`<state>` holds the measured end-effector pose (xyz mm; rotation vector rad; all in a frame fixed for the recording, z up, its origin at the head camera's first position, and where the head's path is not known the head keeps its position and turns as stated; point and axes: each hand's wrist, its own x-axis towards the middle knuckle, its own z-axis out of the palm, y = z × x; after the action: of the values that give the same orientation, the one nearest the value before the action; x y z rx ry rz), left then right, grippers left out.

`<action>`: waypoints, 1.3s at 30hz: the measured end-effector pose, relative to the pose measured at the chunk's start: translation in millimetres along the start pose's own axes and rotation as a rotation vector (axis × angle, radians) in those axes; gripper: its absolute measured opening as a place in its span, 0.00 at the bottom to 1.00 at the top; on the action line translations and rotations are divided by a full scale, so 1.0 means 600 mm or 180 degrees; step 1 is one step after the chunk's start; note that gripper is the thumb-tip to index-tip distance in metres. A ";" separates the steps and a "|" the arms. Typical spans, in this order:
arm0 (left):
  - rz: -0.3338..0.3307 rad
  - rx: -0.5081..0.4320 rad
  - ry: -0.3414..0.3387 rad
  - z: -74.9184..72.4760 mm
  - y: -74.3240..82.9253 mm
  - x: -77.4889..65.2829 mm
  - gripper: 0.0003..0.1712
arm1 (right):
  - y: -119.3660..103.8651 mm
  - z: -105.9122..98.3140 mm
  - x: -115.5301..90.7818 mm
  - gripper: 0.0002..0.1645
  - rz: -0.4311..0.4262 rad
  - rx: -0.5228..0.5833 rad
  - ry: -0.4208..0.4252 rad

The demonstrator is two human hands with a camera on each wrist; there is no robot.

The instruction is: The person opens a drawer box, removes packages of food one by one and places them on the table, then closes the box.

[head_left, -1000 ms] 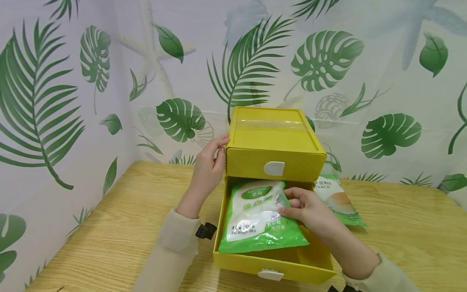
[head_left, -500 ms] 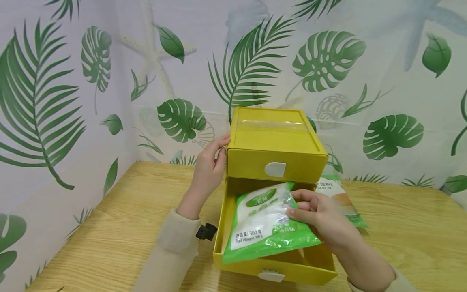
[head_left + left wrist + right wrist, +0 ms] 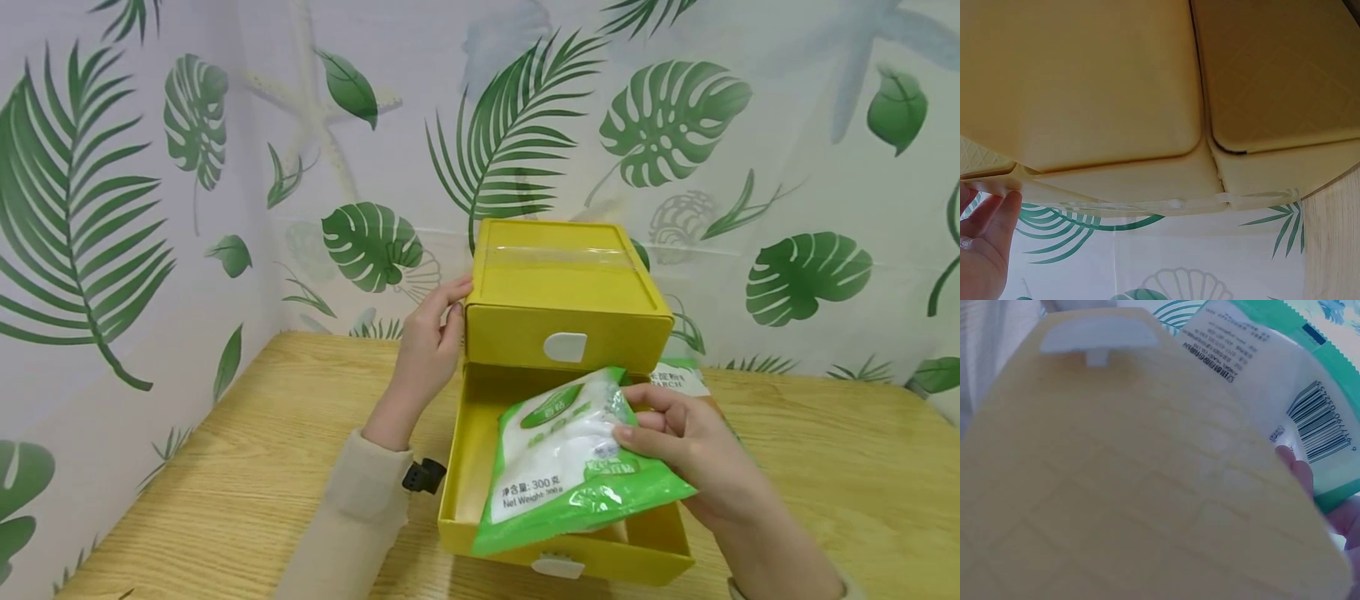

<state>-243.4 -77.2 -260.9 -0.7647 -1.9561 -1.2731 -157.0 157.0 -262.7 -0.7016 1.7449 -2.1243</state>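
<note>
My right hand (image 3: pixel 693 450) pinches the right edge of a green and white bag of sugar (image 3: pixel 555 467), thumb in front and fingers behind. The bag is tilted above the pulled-out lower drawer (image 3: pixel 472 467) of a yellow two-drawer box (image 3: pixel 555 287). In the right wrist view the bag's back with its barcode (image 3: pixel 1322 419) shows beyond the drawer's yellow wall. My left hand (image 3: pixel 431 350) rests against the upper left side of the box. Its fingertips (image 3: pixel 1010 203) touch the box edge in the left wrist view.
A starch bag (image 3: pixel 678 379) lies on the wooden table (image 3: pixel 847 475) right of the box, partly hidden by my right hand. The upper drawer is pushed in, its white tab handle (image 3: pixel 565 347) facing me. A leaf-patterned cloth (image 3: pixel 675 167) hangs behind the table.
My right hand has moved to the right and slightly toward me, lifting and tilting the bag of sugar up from the drawer. My left hand stays at the box.
</note>
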 end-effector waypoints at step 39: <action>-0.0006 0.0049 0.0031 0.001 -0.002 -0.001 0.13 | -0.067 -0.101 -0.100 0.24 -0.0678 0.0566 0.0056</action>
<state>-243.7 -77.1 -262.2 -0.7478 -1.9570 -1.2591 -137.4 246.9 -243.0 -0.8535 1.5239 -2.3967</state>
